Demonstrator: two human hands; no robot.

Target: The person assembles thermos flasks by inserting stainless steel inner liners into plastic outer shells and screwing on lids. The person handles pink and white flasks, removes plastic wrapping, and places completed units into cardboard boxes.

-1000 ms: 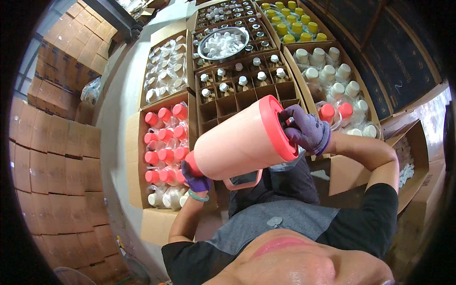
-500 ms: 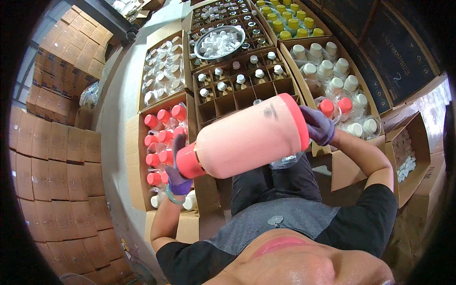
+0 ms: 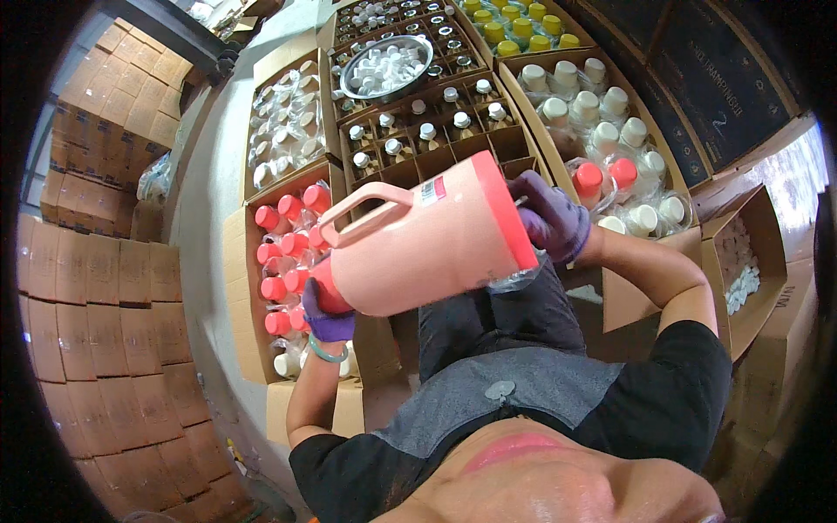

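A big pale-pink vacuum jug lies tilted in the air over my lap, its coral cap to the left and its coral base to the right. Its long loop handle faces up and away from me, and a small printed label sits by the handle. My left hand, in a purple glove, wraps the coral cap end. Gloved in purple too, my right hand grips the base end, its fingertips partly hidden by the base.
Left of the jug stands a carton of coral-capped jugs. Beyond it, a divided carton holds white-capped bottles, with a metal bowl of white caps further off. Bagged white-capped jugs fill a right-hand carton. Stacked boxes line the left.
The jug has rolled about its length, so the handle and label now show where a printed mark was. It has shifted slightly left, still between both hands.
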